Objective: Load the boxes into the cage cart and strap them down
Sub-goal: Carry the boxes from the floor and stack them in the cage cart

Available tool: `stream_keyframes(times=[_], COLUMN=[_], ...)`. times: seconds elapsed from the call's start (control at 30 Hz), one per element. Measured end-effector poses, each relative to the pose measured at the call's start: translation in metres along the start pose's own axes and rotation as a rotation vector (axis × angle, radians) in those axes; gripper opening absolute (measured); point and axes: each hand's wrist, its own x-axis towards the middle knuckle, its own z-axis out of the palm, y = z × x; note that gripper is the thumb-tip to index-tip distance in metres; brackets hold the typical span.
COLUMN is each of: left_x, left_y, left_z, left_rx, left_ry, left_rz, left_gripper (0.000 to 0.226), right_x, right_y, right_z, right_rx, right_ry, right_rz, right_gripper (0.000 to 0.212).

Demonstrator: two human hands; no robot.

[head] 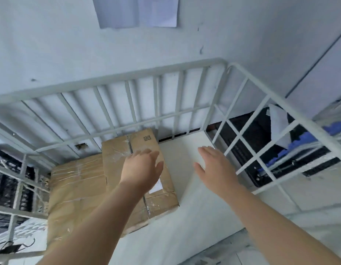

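in the cage cart [188,207], the larger cardboard box [76,188] lies lower left. the smaller cardboard box [118,155] is just right of it, long axis toward the back rail. the left hand [142,169], open, is over this box; the right hand [215,167], open, is over bare floor beside it.

head view only: looks steeply down, close, into cage cart [219,63] against wall [70,44].

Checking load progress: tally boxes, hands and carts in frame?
Cardboard boxes: 2 (smaller box, larger box)
Hands: 2 (left hand, right hand, both open)
Cage cart: 1
Total: 5
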Motion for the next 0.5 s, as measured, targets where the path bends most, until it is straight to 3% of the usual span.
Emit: stream_keyframes(times=[0.23,0.5], left_x=[-0.037,-0.099], left_y=[0.136,0.32], left_z=[-0.08,-0.088], left_rx=[0.022,0.044], left_ry=[0.013,-0.003], left_rz=[0.266,0.614], left_gripper=[0.039,0.035], right_x=[-0.108,-0.273], right_y=[0.048,0.149], right_z=[-0.124,-0.209], right_rx=[-0.013,0.04], right_ry=[0.096,0.225], right_rz=[0.157,0.462], right_gripper=[0.043,0.05])
